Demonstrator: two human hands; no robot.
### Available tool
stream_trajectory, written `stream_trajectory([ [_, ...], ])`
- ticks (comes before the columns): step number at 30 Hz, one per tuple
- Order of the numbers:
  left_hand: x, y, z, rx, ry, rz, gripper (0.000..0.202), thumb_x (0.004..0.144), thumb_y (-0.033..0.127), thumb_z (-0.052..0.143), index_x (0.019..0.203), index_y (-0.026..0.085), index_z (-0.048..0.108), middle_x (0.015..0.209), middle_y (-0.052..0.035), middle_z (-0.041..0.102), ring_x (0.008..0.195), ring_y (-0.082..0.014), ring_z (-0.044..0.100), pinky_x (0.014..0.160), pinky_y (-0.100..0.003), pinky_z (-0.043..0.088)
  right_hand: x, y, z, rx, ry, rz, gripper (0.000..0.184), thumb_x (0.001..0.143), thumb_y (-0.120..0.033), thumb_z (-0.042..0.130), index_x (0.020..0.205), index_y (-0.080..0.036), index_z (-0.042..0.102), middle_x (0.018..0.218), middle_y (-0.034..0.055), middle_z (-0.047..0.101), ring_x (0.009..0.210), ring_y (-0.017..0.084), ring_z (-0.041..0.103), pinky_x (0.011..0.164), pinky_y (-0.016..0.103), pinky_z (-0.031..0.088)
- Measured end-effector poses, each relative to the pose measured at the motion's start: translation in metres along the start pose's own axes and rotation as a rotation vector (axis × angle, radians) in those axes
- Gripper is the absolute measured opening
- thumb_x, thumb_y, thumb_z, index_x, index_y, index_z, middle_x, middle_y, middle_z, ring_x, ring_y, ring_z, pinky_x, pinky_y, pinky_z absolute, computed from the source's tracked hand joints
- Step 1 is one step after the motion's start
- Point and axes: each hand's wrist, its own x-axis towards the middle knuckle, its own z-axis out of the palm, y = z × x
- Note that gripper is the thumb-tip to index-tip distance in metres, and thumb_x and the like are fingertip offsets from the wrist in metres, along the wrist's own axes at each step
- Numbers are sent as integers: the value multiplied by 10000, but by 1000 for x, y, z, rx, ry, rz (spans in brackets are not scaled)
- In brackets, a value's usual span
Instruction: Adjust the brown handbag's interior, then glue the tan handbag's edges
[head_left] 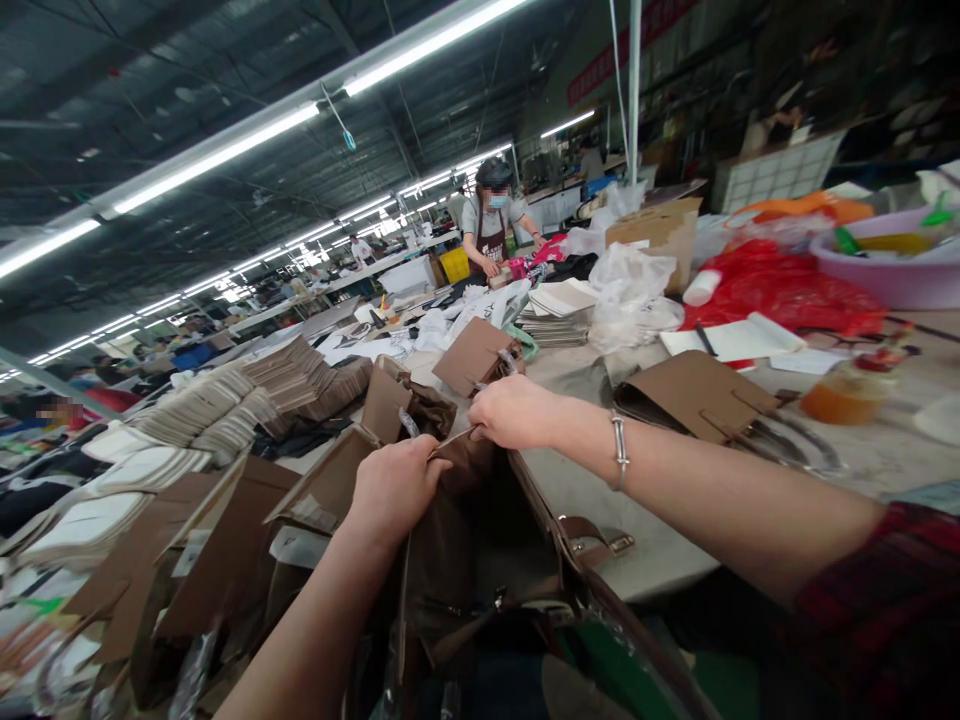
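Our L hand point(396, 482) & R hand point(514, 412) both pinching brown bag point(442, 555) at far rim; bag gaping right in front of us, by table point(660, 550) edge. Uneven pull cd skew rim; other bags point(225, 545) close on L, might snag.

Long white tube lights point(217, 158) run beneath a dark beamed roof point(225, 60); a long red banner point(596, 76) (unreadable from here) hangs behind a slim white post point(634, 90).
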Motion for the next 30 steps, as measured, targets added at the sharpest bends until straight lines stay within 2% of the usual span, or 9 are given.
stream_trajectory([
  [4, 7, 5, 4, 44, 4, -8, 287, 894, 384, 422, 796, 193, 612, 829, -68, 687, 782, -236, 647, 636, -285, 412, 3, 0, 0, -6, 3, -37, 257, 854, -302, 481, 830, -166, 698, 846, 101, 682, 799, 233, 629, 641, 287, 449],
  [12, 7, 5, 7, 36, 43, 6, 332, 920, 328, 340, 786, 171, 601, 786, -86, 680, 756, -251, 652, 644, -304, 434, 4, 3, 4, -1, 2, 16, 297, 859, -354, 480, 848, -165, 710, 844, 122, 689, 814, 260, 641, 658, 311, 472],
  [14, 8, 7, 4, 35, 20, -24, 354, 924, 354, 323, 828, 174, 612, 792, -94, 682, 760, -256, 653, 658, -314, 443, 6, 1, 6, 12, -12, 51, 321, 873, -371, 470, 875, -154, 707, 870, 138, 686, 848, 260, 638, 695, 315, 474],
  [18, 20, 10, 4, -83, -53, 15, 326, 863, 446, 449, 983, 199, 625, 886, -85, 689, 824, -241, 643, 697, -297, 445, 5, -7, 8, 129, 41, 152, 463, 941, -435, 344, 875, -147, 700, 910, 146, 681, 885, 251, 629, 760, 325, 465],
  [21, 28, 7, 9, -232, -83, 14, 298, 853, 392, 460, 815, 175, 661, 792, -68, 684, 774, -209, 627, 661, -263, 423, -9, -9, 14, 430, 173, 235, 477, 970, -422, 283, 935, -163, 682, 950, 100, 679, 892, 204, 620, 788, 283, 455],
  [24, 22, -4, 9, -502, -52, -71, 348, 817, 423, 484, 661, 154, 640, 606, -22, 621, 644, -178, 587, 579, -241, 399, -42, -1, 32, 955, 369, 450, 465, 980, -400, 233, 1142, -153, 592, 996, 78, 658, 834, 146, 622, 755, 237, 472],
  [27, 3, -18, -2, -952, -13, -239, 388, 740, 513, 543, 703, 139, 644, 563, 1, 592, 579, -172, 569, 531, -238, 417, -89, 8, 61, 1345, 505, 711, 490, 956, -422, 279, 1254, -103, 504, 1047, 128, 629, 857, 166, 623, 757, 267, 494],
  [29, -11, -25, -9, -1205, 42, -364, 411, 695, 532, 571, 805, 142, 647, 606, -3, 620, 569, -178, 579, 530, -256, 452, -118, 7, 79, 1463, 554, 815, 496, 936, -440, 334, 1268, -106, 490, 1100, 153, 607, 950, 193, 606, 813, 304, 487],
  [30, -18, -27, -11, -1254, 76, -405, 416, 686, 535, 567, 833, 153, 641, 617, -3, 629, 556, -178, 580, 527, -266, 465, -130, 4, 86, 1509, 562, 836, 498, 932, -449, 345, 1285, -123, 476, 1142, 155, 590, 1008, 202, 586, 852, 325, 475],
])
